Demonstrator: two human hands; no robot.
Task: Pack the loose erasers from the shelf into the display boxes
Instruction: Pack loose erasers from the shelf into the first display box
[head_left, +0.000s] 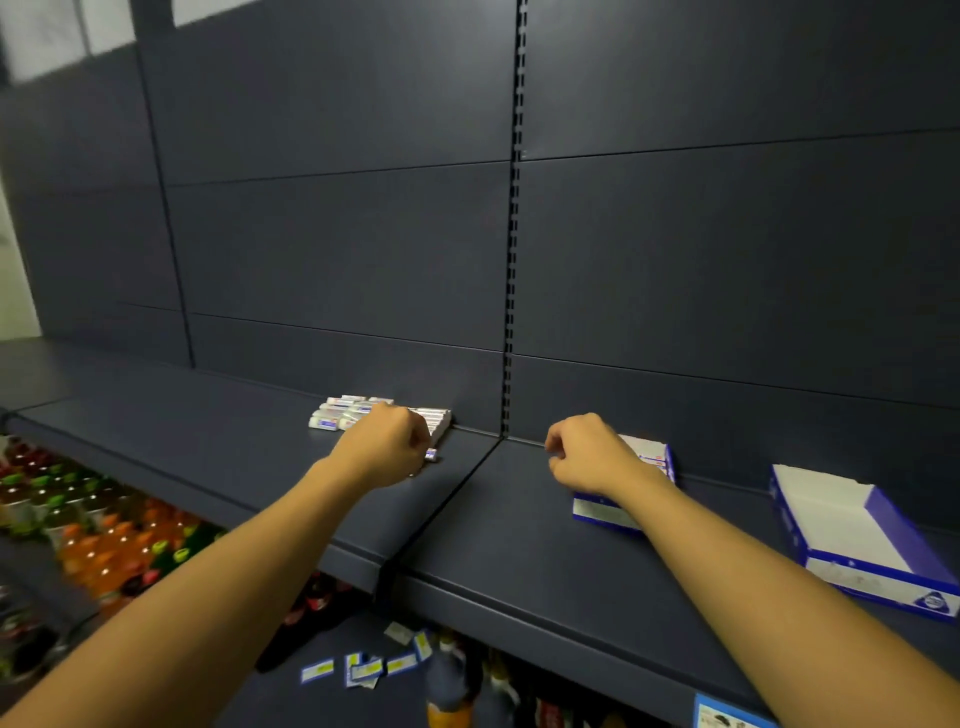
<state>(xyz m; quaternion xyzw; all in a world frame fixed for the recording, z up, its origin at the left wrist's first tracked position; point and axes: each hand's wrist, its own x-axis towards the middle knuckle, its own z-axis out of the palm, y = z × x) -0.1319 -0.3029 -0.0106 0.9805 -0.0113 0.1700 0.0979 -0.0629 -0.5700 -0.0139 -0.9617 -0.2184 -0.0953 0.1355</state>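
Several loose white erasers (337, 415) lie in a cluster on the dark shelf (218, 452) against the back panel. My left hand (384, 447) is curled into a fist over the near edge of that cluster, and an eraser (431, 455) pokes out at its fingertips. My right hand (587, 454) hovers with fingers curled in front of a blue and white display box (657, 457). I see nothing in that hand, and its palm is hidden. My right wrist covers part of this box. A second display box (852, 525) stands open to the right with a bare white inside.
The shelf's front edge (519, 608) runs diagonally below my forearms. On the lower shelves stand drink bottles (104, 540) at the left. Price labels (363, 667) lie scattered beneath. A slotted upright (511, 270) divides the back panels.
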